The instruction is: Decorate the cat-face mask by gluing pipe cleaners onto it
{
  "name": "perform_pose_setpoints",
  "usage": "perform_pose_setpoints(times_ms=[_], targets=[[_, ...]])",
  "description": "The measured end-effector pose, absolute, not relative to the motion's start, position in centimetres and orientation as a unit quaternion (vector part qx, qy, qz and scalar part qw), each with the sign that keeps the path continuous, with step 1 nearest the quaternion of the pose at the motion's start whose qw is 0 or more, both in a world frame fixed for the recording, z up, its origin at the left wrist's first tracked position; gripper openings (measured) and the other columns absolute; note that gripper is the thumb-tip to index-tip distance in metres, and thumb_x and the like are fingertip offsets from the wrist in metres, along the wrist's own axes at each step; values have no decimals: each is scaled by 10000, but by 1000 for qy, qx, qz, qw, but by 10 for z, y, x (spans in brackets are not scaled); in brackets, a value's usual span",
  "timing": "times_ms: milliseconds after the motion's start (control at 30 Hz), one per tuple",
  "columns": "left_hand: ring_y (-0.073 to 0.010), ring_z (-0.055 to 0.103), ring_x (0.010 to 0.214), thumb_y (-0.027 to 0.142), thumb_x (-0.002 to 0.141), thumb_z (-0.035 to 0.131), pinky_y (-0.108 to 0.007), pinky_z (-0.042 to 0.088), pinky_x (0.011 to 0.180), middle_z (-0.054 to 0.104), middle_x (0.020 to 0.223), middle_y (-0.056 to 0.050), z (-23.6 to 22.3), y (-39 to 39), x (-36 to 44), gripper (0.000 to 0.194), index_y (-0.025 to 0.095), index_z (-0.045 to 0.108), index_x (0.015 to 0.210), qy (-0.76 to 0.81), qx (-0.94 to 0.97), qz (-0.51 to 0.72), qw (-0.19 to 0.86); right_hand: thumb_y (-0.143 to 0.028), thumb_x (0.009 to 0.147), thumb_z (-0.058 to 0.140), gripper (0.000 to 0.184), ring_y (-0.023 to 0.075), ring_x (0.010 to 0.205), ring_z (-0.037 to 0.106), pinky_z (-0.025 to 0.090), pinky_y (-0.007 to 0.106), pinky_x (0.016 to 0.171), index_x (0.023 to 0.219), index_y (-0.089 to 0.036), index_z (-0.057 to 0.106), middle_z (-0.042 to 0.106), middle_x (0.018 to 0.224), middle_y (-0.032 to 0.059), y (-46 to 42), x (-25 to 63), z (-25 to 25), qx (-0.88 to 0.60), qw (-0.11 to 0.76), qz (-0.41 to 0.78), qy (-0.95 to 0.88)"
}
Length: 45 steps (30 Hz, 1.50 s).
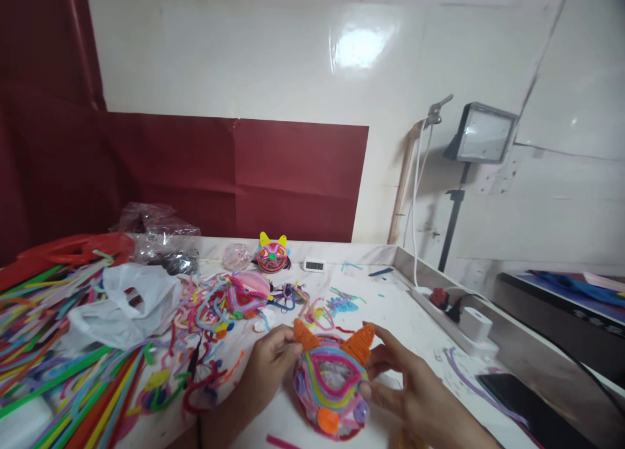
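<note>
Before me is a round animal-face craft point(326, 373) of coiled pipe cleaners in pink, yellow, blue and purple. It has two orange ears point(360, 345) at the top and an orange round piece point(328, 420) low on its front. My left hand point(268, 364) pinches the craft's left edge by the ear, thumb and forefinger together. Around its right side my right hand point(407, 377) is closed, with the thumb low on the rim and fingers up by the other ear. Parts of the fingertips are hidden behind the craft.
Loose pipe cleaners point(97, 397) and a white plastic bag point(131, 299) crowd the left. Farther back are a pink craft piece point(248, 293), a finished face with yellow ears point(272, 254) and a small digital clock point(314, 265). A power strip point(454, 319) and a phone point(527, 403) lie right.
</note>
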State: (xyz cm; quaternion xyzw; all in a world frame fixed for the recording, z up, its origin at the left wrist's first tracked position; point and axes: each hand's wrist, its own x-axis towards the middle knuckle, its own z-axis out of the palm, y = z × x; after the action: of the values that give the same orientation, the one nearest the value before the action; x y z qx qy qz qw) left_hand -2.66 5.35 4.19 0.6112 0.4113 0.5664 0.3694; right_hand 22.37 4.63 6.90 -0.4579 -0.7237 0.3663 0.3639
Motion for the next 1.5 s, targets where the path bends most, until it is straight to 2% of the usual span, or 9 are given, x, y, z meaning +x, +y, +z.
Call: perform_pose_setpoints(times_ms=[133,300,500,800,1133,1267,1500], targets=[[-135,499,611,355,744,643,-218,430,579,517,654,35,38,55,-27,183,196,581,680,414,609,570,364,-468,679,728,853,259,860,647,506,379,824,1403,-151,407,687,890,66,46,223,69,-455,373,362,-723],[-148,507,631,346,750,652,-221,443,588,561,667,16,40,54,-28,170,197,615,676,416,617,569,350,-473,705,717,831,257,887,647,494,381,856,1409,-184,382,678,915,56,45,225,69,-455,361,361,-730],[-152,516,624,332,764,638,-228,458,598,549,655,16,42,54,-28,172,196,616,662,414,622,569,344,-454,707,695,868,252,894,619,469,381,874,1428,-124,341,654,936,73,43,223,70,-461,362,364,-724],[-184,585,708,325,783,627,-247,488,662,625,724,-12,39,57,-32,147,201,668,716,409,635,564,334,-447,709,710,900,260,933,613,451,399,906,1446,-96,330,636,1013,111,44,223,65,-451,374,373,-719],[-159,540,653,351,776,643,-224,467,610,542,673,18,33,60,-31,191,199,609,665,419,627,566,333,-445,729,667,863,247,913,606,434,385,890,1453,-99,349,639,984,92,42,222,66,-458,374,339,-732],[-181,580,714,371,788,643,-241,492,665,586,711,-1,34,59,-31,198,198,638,691,420,628,561,337,-450,749,636,863,257,936,604,415,408,917,1467,-86,325,644,996,104,42,224,61,-464,370,323,-737],[-183,581,716,402,790,662,-238,498,663,589,710,0,32,58,-33,230,193,648,694,423,621,567,337,-446,769,631,853,264,961,601,415,410,922,1479,-92,318,656,1022,109,42,226,56,-461,369,322,-740]])
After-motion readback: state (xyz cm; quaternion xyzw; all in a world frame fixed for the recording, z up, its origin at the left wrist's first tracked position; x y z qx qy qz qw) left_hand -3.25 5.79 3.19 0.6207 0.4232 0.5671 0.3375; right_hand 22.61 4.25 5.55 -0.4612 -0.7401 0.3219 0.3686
